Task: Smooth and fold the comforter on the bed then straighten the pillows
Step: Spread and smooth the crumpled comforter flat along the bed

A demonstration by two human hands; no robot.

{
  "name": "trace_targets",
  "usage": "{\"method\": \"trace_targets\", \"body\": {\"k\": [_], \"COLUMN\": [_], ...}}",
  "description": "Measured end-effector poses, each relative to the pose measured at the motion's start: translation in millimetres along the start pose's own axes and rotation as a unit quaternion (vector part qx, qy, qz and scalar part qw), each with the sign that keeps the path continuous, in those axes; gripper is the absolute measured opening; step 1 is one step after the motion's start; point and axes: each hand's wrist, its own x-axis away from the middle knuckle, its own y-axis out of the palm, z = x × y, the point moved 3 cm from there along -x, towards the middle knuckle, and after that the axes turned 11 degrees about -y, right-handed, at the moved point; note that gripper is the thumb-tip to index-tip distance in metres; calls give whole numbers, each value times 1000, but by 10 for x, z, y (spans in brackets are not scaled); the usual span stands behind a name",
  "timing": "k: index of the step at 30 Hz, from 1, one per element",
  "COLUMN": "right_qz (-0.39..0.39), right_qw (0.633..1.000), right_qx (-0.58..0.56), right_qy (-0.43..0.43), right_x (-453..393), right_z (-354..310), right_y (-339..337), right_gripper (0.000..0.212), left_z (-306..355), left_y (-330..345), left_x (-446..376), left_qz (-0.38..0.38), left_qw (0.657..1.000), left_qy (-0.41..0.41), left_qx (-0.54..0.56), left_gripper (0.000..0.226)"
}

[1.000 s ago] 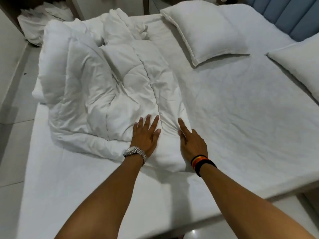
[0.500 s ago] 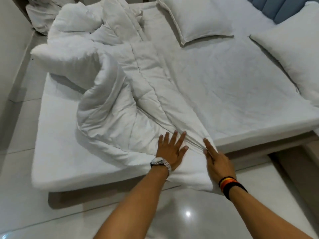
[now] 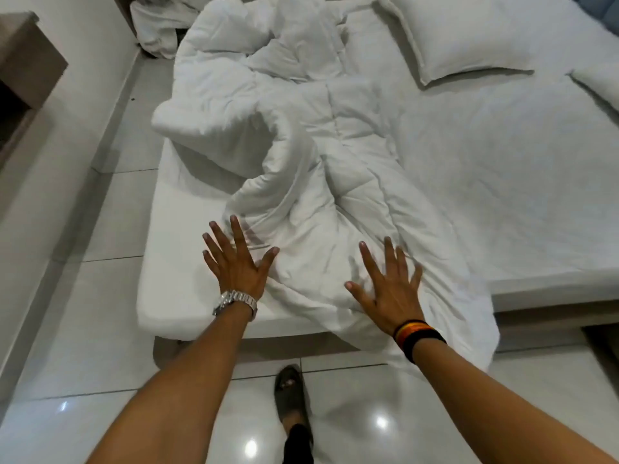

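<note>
A white comforter lies crumpled along the left half of the bed, its near end draped over the bed's front edge. My left hand, with a silver watch on the wrist, is flat with fingers spread at the comforter's near left edge. Flat on the draped near end rests my right hand, fingers spread, with a striped wristband. One white pillow lies at the head of the bed and a second pillow shows at the right edge.
Glossy white floor tiles surround the bed. My sandalled foot stands on them by the bed's near edge. A pile of white linen lies on the floor at the far left. A brown cabinet stands left.
The comforter's near end has been dragged over the bed's front edge as I stepped back. Both hands have spread apart and opened flat with fingers wide.
</note>
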Motion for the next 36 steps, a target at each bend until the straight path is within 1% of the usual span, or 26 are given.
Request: {"method": "trace_targets", "body": {"k": [1, 3, 6, 8, 9, 11, 13, 16, 18, 20, 22, 23, 25, 27, 28, 29, 33, 36], "right_qz": [-3, -11, -28, -31, -31, -31, -34, -40, -46, -46, -66, -88, -148, -173, -168, -157, -123, -95], "right_qw": [1000, 999, 998, 998, 998, 997, 997, 996, 994, 992, 988, 987, 982, 979, 980, 981, 987, 992], "right_qx": [-8, -20, -38, -49, -54, -65, -65, -71, -81, -92, -90, -75, -38, -32, -34, -35, -21, -16], "right_qy": [-21, -44, -32, -16, -13, -17, -24, -31, -52, -77, -103, -112, -116, -106, -106, -110, -105, -87], "right_x": [-229, -666, -1128, -1231, -1224, -1145, -1007, -788, -595, -381, -149, -47, 130, 213, 187, 133, -390, -942], "right_z": [-167, -437, -637, -676, -668, -664, -683, -817, -1023, -1270, -1510, -1605, -1706, -1739, -1748, -1750, -1682, -1609], "right_y": [60, 199, 369, 439, 443, 430, 379, 323, 317, 362, 454, 523, 686, 808, 833, 832, 797, 799], "right_gripper": [84, 87, 90, 89, 88, 87, 86, 86, 85, 83, 83, 83, 84, 86, 86, 86, 84, 83], "left_z": [-52, -42, 180, 286, 326, 293, 105, -342, -646, -989, -1407, -1635, -2021, -2248, -2285, -2268, -1959, -1733], "left_y": [-3, 7, 68, 79, 71, -22, -272, -812, -1189, -1479, -1680, -1723, -1676, -1539, -1466, -1398, -1088, -806], "left_x": [-216, -632, -1007, -1029, -990, -870, -667, -185, 224, 599, 953, 1112, 1372, 1478, 1423, 1328, 561, -186], "left_qz": [-18, -43, -103, -141, -139, -110, -78, -20, 9, 10, -13, -39, -123, -194, -203, -199, -135, -110], "left_qw": [1000, 998, 990, 984, 985, 990, 993, 981, 973, 967, 954, 942, 914, 894, 895, 903, 944, 957], "left_qy": [1, 36, 96, 96, 94, 85, 38, -65, -124, -175, -248, -294, -366, -393, -388, -372, -283, -252], "left_qx": [2, 4, 28, 57, 49, 33, 83, 181, 196, 185, 170, 159, 126, 94, 85, 82, 100, 97], "left_gripper": [118, 129, 140, 131, 123, 107, 93, 77, 73, 77, 82, 85, 98, 116, 119, 119, 101, 96]}}
